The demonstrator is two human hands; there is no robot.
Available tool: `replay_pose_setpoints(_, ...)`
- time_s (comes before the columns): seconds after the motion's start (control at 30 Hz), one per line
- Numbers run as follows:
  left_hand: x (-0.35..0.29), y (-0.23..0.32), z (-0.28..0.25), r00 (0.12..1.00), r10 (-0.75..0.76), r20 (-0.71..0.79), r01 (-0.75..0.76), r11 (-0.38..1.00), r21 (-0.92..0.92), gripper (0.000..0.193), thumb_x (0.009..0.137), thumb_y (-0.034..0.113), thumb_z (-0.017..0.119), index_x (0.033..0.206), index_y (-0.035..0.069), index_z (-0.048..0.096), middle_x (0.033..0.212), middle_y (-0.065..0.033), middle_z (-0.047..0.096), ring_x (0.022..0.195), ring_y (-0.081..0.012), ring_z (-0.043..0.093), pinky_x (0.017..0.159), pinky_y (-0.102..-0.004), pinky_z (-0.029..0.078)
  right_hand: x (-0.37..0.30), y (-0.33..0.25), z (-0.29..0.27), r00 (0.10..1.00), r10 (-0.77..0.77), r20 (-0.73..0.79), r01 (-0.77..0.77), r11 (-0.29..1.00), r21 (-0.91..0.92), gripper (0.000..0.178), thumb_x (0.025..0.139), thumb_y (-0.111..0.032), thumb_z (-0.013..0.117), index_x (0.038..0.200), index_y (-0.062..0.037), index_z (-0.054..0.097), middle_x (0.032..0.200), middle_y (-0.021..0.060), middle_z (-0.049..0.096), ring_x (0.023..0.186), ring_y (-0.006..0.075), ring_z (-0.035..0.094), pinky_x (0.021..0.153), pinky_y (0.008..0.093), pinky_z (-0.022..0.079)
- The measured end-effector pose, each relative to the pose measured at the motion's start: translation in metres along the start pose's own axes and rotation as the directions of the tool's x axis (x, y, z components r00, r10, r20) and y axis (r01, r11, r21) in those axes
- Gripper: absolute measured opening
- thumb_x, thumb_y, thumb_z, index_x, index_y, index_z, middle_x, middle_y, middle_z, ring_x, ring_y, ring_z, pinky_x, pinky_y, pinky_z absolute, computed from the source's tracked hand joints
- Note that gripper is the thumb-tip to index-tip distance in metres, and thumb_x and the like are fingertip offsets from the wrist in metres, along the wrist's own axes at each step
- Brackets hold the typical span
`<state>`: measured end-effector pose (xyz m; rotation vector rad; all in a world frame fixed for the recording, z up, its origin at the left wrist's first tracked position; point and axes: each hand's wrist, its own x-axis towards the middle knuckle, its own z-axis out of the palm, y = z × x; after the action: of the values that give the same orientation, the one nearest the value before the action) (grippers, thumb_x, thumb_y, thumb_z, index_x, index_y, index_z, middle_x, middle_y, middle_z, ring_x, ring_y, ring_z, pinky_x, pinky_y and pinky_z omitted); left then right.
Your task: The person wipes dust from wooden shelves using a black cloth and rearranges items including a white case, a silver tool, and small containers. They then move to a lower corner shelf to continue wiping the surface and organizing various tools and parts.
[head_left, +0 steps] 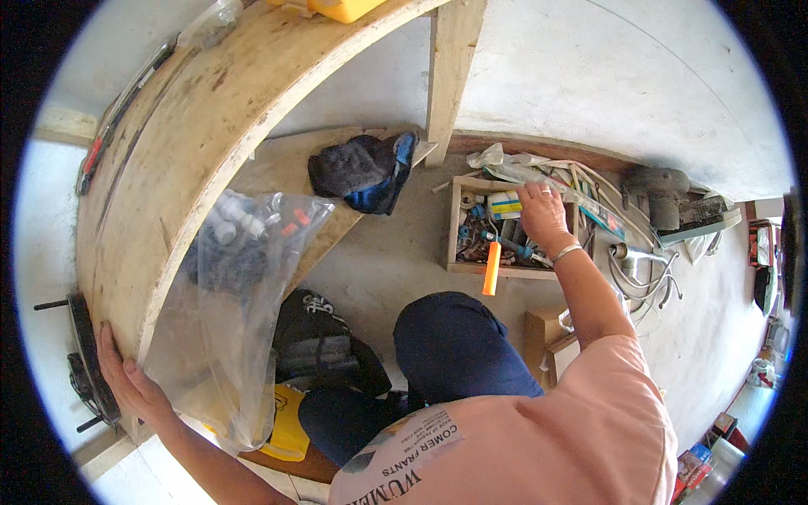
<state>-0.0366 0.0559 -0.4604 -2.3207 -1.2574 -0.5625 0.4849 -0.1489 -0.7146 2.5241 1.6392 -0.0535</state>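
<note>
My right hand is over the right part of a wooden box on the floor, its fingers bent down and their tips hidden. Beside it in the box lies a white and yellow container; I cannot tell whether the fingers grip it. Below the hand are a blue tool-like piece and small metal parts. An orange-handled paint roller or similar tool leans over the box's front edge. My left hand rests with fingers stretched on the edge of a wooden tabletop, holding nothing.
A clear plastic bag of white fittings hangs by the table edge. A dark cap lies on a lower board. A black bag sits near my knees. Right of the box are a coiled hose and a grey fan-like device.
</note>
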Motion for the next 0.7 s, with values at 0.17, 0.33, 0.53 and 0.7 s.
replay_pose_setpoints(0.17, 0.0, 0.001, -0.001, 1.0, -0.005, 0.008, 0.005, 1.0, 0.005, 0.051, 0.09, 0.035, 0.024, 0.118, -0.001, 0.047, 0.12, -0.0161, 0.048, 0.112, -0.0316, 0.043, 0.094, -0.0373, 0.031, -0.025, -0.043, 0.012, 0.785, 0.188, 0.591, -0.366, 0.91, 0.197, 0.05, 0.075, -0.053, 0.048, 0.085, -0.0056, 0.062, 0.079, 0.0143, 0.062, 0.078, 0.0279, 0.061, 0.068, 0.037, 0.048)
replay_pose_setpoints(0.33, 0.001, 0.005, -0.002, 1.0, -0.018, 0.013, 0.019, 0.999, -0.026, 0.051, 0.089, 0.035, 0.025, 0.118, -0.001, 0.047, 0.12, -0.0158, 0.048, 0.112, -0.0314, 0.044, 0.094, -0.0371, 0.032, -0.04, -0.075, 0.031, 0.75, 0.288, 0.595, -0.519, 0.814, 0.26, 0.052, 0.068, -0.049, 0.057, 0.095, -0.0041, 0.058, 0.09, 0.0156, 0.061, 0.086, 0.0292, 0.059, 0.073, 0.0371, 0.047)
replay_pose_setpoints(0.53, -0.001, -0.001, 0.001, 1.0, -0.001, 0.003, 0.001, 1.0, -0.029, 0.05, 0.09, 0.034, 0.025, 0.118, -0.001, 0.047, 0.12, -0.0159, 0.048, 0.112, -0.0319, 0.044, 0.094, -0.0371, 0.032, -0.054, -0.061, 0.037, 0.792, 0.466, 0.394, -0.607, 0.67, 0.428, 0.032, 0.065, -0.021, 0.058, 0.091, -0.0027, 0.051, 0.088, 0.0206, 0.059, 0.085, 0.0349, 0.057, 0.074, 0.0417, 0.045)
replay_pose_setpoints(0.7, -0.001, -0.001, 0.0, 0.999, 0.031, -0.024, -0.031, 1.0, -0.004, 0.049, 0.09, 0.033, 0.025, 0.117, -0.001, 0.047, 0.118, -0.0162, 0.049, 0.11, -0.0329, 0.045, 0.093, -0.0378, 0.033, -0.068, -0.031, 0.031, 0.839, 0.42, 0.345, -0.535, 0.748, 0.392, 0.024, 0.069, -0.015, 0.055, 0.091, -0.0072, 0.049, 0.089, 0.017, 0.057, 0.082, 0.0353, 0.056, 0.069, 0.0444, 0.044)
